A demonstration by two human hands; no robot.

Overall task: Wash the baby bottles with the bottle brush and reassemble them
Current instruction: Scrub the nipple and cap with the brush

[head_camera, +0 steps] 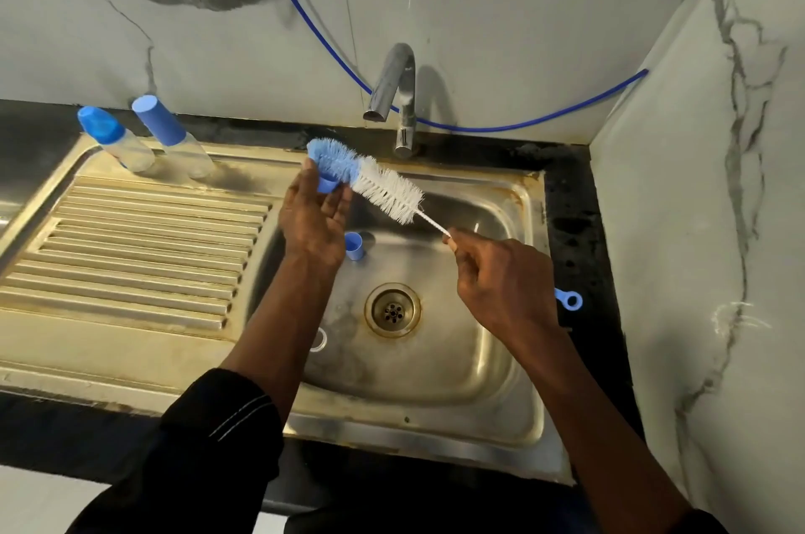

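Over the sink basin (435, 363) my left hand (316, 219) holds a small blue bottle part (326, 184) at its fingertips. My right hand (501, 280) grips the handle of the bottle brush (370, 180), whose blue and white bristles lie against that part. The blue ring end of the brush handle (570, 300) sticks out behind my right hand. A blue cap (355, 246) and a clear ring (320, 339) lie in the basin. Two capped baby bottles (115, 139) (172, 137) stand at the back of the drainboard.
The chrome tap (398, 97) stands behind the basin, no water running. The ribbed drainboard (130, 254) lies to the left. The drain (393, 309) is at the basin's middle. A blue hose (522, 124) runs along the marble wall; a side wall closes the right.
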